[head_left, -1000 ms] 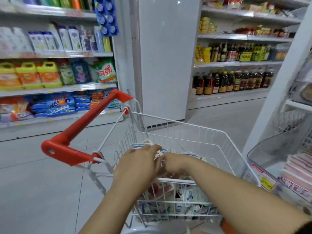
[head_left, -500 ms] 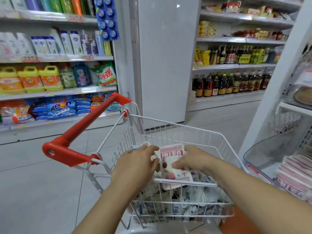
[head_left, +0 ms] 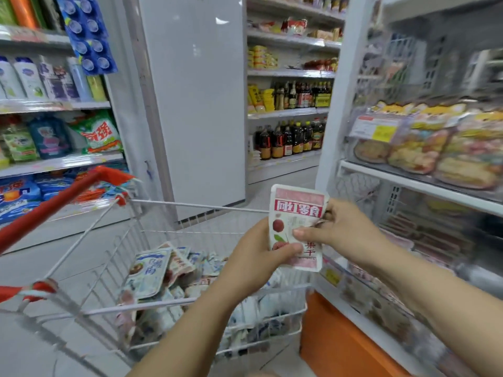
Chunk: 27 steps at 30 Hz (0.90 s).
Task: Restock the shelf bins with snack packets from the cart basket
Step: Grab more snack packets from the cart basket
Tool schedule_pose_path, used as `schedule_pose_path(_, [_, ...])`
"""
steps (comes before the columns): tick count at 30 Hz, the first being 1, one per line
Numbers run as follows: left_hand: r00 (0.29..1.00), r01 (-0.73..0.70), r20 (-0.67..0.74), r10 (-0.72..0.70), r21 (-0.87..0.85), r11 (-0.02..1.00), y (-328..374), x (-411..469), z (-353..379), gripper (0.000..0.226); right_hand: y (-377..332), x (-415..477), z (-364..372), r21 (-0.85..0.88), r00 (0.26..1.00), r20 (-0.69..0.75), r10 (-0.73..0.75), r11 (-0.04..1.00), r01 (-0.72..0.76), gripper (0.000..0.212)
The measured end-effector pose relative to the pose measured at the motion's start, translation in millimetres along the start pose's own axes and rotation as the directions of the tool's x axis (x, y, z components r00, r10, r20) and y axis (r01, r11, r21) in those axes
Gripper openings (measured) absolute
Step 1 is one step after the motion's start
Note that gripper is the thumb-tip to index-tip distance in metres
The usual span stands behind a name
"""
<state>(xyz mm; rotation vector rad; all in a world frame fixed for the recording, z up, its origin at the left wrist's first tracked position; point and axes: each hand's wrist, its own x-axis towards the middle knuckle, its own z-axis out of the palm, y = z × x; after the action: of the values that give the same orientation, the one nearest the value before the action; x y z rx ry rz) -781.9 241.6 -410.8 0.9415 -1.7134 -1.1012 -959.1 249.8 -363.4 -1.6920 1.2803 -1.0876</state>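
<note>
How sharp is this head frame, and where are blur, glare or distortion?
Head view: the pink snack packet, pinched by the left hand and right hand, reads clearly; shelf bins at right and cart basket wires smear; a small glare spot marks the white pillar; wide-angle bowing at the edges.

Premises: a retail grocery shop. Evidence: aisles of tiered white shelving (head_left: 62, 160) with price strips along the edges, stocked in multiples with detergent bags (head_left: 99, 133), toiletry bottles (head_left: 27, 77) and dark sauce bottles (head_left: 288, 140). A wire cart basket (head_left: 196, 205) with a red handle (head_left: 46, 210) holds snack packets (head_left: 148, 273). Clear shelf bins (head_left: 353, 148) at right carry a yellow price tag (head_left: 383, 132).
</note>
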Motion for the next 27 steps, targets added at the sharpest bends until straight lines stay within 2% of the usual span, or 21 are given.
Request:
schedule_pose_path(3, [0.997, -0.02, 0.08, 0.021, -0.019, 1.0, 7, 19, 25, 0.036, -2, -12, -32, -0.162, 0.997, -0.06, -0.051, 0.986, 0.041, 0.035])
schedule_pose_path(5, [0.992, -0.035, 0.121, 0.033, 0.015, 0.999, 9, 34, 37, 0.037, 0, -17, -54, -0.239, 0.994, -0.077, -0.079, 0.969, 0.059, 0.023])
schedule_pose_path(6, [0.99, -0.044, 0.134, 0.037, 0.048, 0.998, 7, 42, 44, 0.036, 1, -20, -63, -0.278, 0.991, -0.092, -0.098, 0.958, 0.069, 0.017])
schedule_pose_path(9, [0.985, -0.049, 0.172, 0.019, 0.172, 0.984, 1, 62, 62, 0.035, 15, -22, -83, -0.456, 0.973, -0.151, -0.176, 0.885, 0.089, 0.021])
schedule_pose_path(13, [0.989, -0.023, 0.146, -0.039, 0.398, 0.917, -18, 83, 87, 0.039, 49, -18, -91, -0.656, 0.953, -0.223, -0.206, 0.754, 0.009, 0.014])
schedule_pose_path(17, [0.987, 0.02, 0.112, -0.113, 0.618, 0.786, -35, 93, 102, 0.045, 86, -14, -88, -0.721, 0.943, -0.27, -0.192, 0.69, -0.066, 0.022])
schedule_pose_path(23, [0.98, 0.046, 0.128, -0.153, 0.6, 0.798, -50, 98, 110, 0.044, 125, -13, -78, -0.804, 0.969, -0.231, -0.09, 0.579, -0.138, 0.025])
schedule_pose_path(25, [0.977, 0.025, 0.147, -0.154, 0.64, 0.768, -55, 100, 112, 0.047, 132, -14, -74, -0.826, 0.983, -0.181, -0.015, 0.545, -0.144, 0.026])
schedule_pose_path(27, [0.977, 0.001, 0.151, -0.149, 0.7, 0.714, -57, 102, 112, 0.048, 133, -14, -73, -0.842, 0.985, -0.171, -0.005, 0.52, -0.143, 0.031])
